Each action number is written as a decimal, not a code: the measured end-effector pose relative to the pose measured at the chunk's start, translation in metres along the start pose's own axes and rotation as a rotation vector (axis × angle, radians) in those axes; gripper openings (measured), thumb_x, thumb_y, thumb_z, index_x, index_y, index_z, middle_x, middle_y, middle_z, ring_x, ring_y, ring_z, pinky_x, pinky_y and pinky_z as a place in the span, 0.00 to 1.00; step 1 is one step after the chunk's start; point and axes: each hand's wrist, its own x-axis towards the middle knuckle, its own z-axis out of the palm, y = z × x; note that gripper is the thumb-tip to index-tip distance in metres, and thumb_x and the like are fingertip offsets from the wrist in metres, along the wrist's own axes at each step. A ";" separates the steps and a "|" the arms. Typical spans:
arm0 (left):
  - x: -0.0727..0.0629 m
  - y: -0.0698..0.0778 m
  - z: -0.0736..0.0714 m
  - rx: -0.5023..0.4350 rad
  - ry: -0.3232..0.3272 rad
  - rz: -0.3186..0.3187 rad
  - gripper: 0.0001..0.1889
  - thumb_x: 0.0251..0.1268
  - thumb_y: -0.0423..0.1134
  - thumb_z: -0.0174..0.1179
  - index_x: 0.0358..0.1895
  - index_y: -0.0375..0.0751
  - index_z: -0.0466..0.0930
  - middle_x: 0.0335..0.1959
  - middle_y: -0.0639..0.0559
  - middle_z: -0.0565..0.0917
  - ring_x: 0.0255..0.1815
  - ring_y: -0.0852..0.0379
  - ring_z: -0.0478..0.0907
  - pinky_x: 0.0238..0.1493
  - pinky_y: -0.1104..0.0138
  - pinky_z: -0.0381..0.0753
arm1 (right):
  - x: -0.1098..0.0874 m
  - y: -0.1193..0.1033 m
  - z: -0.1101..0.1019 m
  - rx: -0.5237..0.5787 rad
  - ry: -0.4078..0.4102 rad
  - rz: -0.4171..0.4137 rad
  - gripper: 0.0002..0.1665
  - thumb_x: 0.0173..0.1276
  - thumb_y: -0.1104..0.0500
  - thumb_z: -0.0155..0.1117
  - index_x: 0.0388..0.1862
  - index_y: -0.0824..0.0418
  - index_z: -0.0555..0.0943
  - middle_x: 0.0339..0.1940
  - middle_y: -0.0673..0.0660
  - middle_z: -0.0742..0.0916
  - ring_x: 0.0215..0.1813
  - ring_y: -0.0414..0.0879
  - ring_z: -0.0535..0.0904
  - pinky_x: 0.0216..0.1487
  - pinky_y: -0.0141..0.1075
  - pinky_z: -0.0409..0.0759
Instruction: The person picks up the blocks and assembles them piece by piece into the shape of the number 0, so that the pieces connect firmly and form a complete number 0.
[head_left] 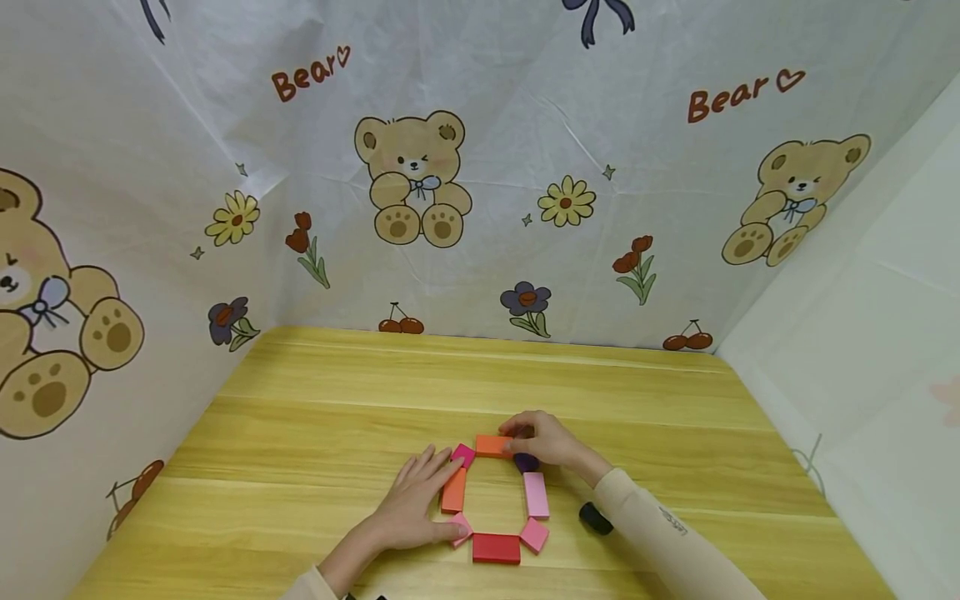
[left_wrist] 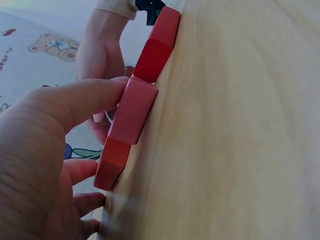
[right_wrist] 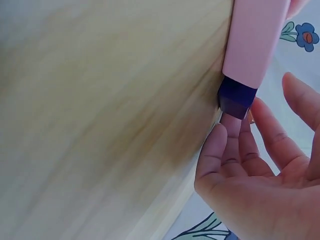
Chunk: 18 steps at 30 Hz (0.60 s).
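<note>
Coloured blocks form a ring on the wooden table. My left hand [head_left: 411, 505] lies along the ring's left side, fingers extended. Its thumb touches a pink block [left_wrist: 134, 107] at the lower left; its fingers reach over the orange-red block [head_left: 453, 492] to the magenta block [head_left: 463, 455]. At the upper right, my right hand [head_left: 547, 439] has loosely bent fingers around the dark purple block [right_wrist: 237, 96], with fingertips right at its edge. In the head view, this hand also overlaps the right end of the orange block [head_left: 492, 446]. The right thumb stands apart in the right wrist view.
A light pink block [head_left: 536, 495], another pink block [head_left: 535, 535] and a red block [head_left: 496, 548] complete the right and near sides. A black device [head_left: 596, 518] shows beside the right sleeve. A bear-print sheet [head_left: 480, 283] hangs behind the wooden table [head_left: 315, 417].
</note>
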 end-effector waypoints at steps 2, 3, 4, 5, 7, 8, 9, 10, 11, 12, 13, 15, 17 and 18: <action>0.000 0.000 0.000 0.000 0.003 0.001 0.51 0.51 0.66 0.65 0.77 0.46 0.56 0.78 0.44 0.55 0.80 0.38 0.42 0.75 0.39 0.38 | -0.003 0.000 -0.001 0.014 0.009 0.005 0.19 0.66 0.57 0.67 0.54 0.63 0.82 0.50 0.58 0.86 0.46 0.44 0.81 0.50 0.37 0.81; 0.000 0.000 0.000 0.001 0.004 0.002 0.52 0.51 0.66 0.65 0.77 0.47 0.56 0.78 0.44 0.55 0.80 0.38 0.42 0.75 0.39 0.39 | -0.005 0.000 -0.002 0.021 0.016 0.008 0.20 0.66 0.56 0.68 0.54 0.63 0.82 0.51 0.58 0.86 0.47 0.46 0.81 0.51 0.38 0.81; 0.000 0.000 0.001 0.003 0.006 0.003 0.52 0.51 0.66 0.65 0.77 0.47 0.56 0.78 0.44 0.55 0.80 0.38 0.43 0.75 0.39 0.39 | -0.007 0.000 -0.003 0.028 0.024 0.012 0.20 0.66 0.56 0.68 0.54 0.63 0.82 0.52 0.59 0.86 0.48 0.47 0.81 0.51 0.40 0.81; 0.000 -0.001 0.001 0.006 0.009 0.004 0.52 0.51 0.66 0.65 0.77 0.47 0.57 0.78 0.44 0.56 0.80 0.38 0.43 0.75 0.39 0.39 | -0.009 0.000 -0.005 0.033 0.034 0.014 0.20 0.66 0.56 0.68 0.54 0.63 0.82 0.53 0.59 0.85 0.49 0.48 0.81 0.52 0.41 0.81; 0.000 -0.001 0.001 0.011 0.011 0.005 0.52 0.50 0.66 0.65 0.77 0.47 0.57 0.78 0.44 0.56 0.80 0.38 0.43 0.76 0.39 0.39 | -0.015 -0.002 -0.008 0.036 0.057 0.014 0.20 0.66 0.56 0.67 0.55 0.63 0.82 0.54 0.60 0.85 0.51 0.51 0.81 0.52 0.43 0.82; -0.001 -0.001 0.001 0.013 0.011 0.005 0.52 0.50 0.66 0.65 0.77 0.47 0.57 0.78 0.44 0.56 0.80 0.38 0.43 0.76 0.39 0.39 | -0.018 -0.002 -0.011 0.033 0.069 0.010 0.21 0.66 0.55 0.67 0.55 0.63 0.82 0.54 0.60 0.85 0.52 0.52 0.81 0.51 0.43 0.82; -0.001 -0.001 0.001 0.016 0.012 0.006 0.52 0.50 0.66 0.65 0.77 0.46 0.57 0.78 0.44 0.56 0.80 0.38 0.43 0.76 0.39 0.39 | -0.021 -0.003 -0.013 0.027 0.083 0.005 0.21 0.67 0.56 0.67 0.56 0.63 0.81 0.54 0.61 0.85 0.52 0.53 0.81 0.51 0.43 0.82; -0.001 -0.001 0.000 0.017 0.012 0.005 0.52 0.50 0.66 0.65 0.77 0.46 0.57 0.78 0.44 0.56 0.80 0.38 0.43 0.76 0.39 0.39 | -0.024 -0.004 -0.015 0.018 0.099 0.000 0.21 0.67 0.56 0.66 0.56 0.63 0.81 0.54 0.61 0.84 0.52 0.54 0.81 0.51 0.44 0.82; -0.001 -0.001 0.000 0.018 0.013 0.004 0.51 0.51 0.66 0.65 0.77 0.46 0.57 0.78 0.44 0.56 0.80 0.38 0.43 0.76 0.39 0.39 | -0.028 -0.004 -0.017 0.008 0.115 -0.004 0.21 0.67 0.55 0.66 0.56 0.63 0.81 0.55 0.61 0.84 0.52 0.55 0.81 0.51 0.45 0.82; -0.001 -0.001 0.000 0.019 0.014 0.003 0.51 0.51 0.66 0.65 0.77 0.46 0.57 0.78 0.44 0.56 0.80 0.37 0.43 0.76 0.39 0.40 | -0.031 -0.005 -0.019 -0.004 0.133 -0.010 0.21 0.68 0.55 0.66 0.57 0.64 0.81 0.55 0.62 0.84 0.53 0.56 0.81 0.51 0.46 0.82; -0.002 -0.001 0.000 0.018 0.016 0.003 0.51 0.51 0.66 0.65 0.77 0.46 0.57 0.78 0.43 0.56 0.80 0.37 0.44 0.75 0.39 0.40 | -0.035 -0.005 -0.021 -0.022 0.150 -0.021 0.22 0.68 0.55 0.65 0.57 0.64 0.80 0.55 0.62 0.83 0.53 0.57 0.81 0.51 0.47 0.82; -0.002 -0.002 0.000 0.018 0.020 0.005 0.51 0.50 0.66 0.65 0.76 0.46 0.57 0.78 0.43 0.56 0.80 0.37 0.44 0.75 0.38 0.40 | -0.042 -0.005 -0.023 -0.053 0.193 -0.016 0.22 0.67 0.56 0.66 0.57 0.64 0.81 0.55 0.62 0.83 0.53 0.58 0.80 0.52 0.50 0.81; -0.003 -0.002 0.000 0.016 0.023 0.004 0.51 0.50 0.66 0.65 0.76 0.46 0.57 0.78 0.43 0.56 0.80 0.37 0.44 0.75 0.38 0.40 | -0.048 -0.003 -0.025 -0.089 0.229 -0.011 0.22 0.67 0.56 0.66 0.57 0.64 0.81 0.55 0.61 0.83 0.54 0.59 0.80 0.53 0.52 0.80; -0.003 -0.003 0.000 0.017 0.024 0.004 0.51 0.50 0.66 0.65 0.76 0.46 0.57 0.78 0.43 0.56 0.79 0.36 0.44 0.75 0.38 0.40 | -0.051 -0.003 -0.025 -0.109 0.246 -0.012 0.22 0.67 0.56 0.67 0.57 0.64 0.81 0.55 0.61 0.83 0.54 0.59 0.80 0.52 0.52 0.80</action>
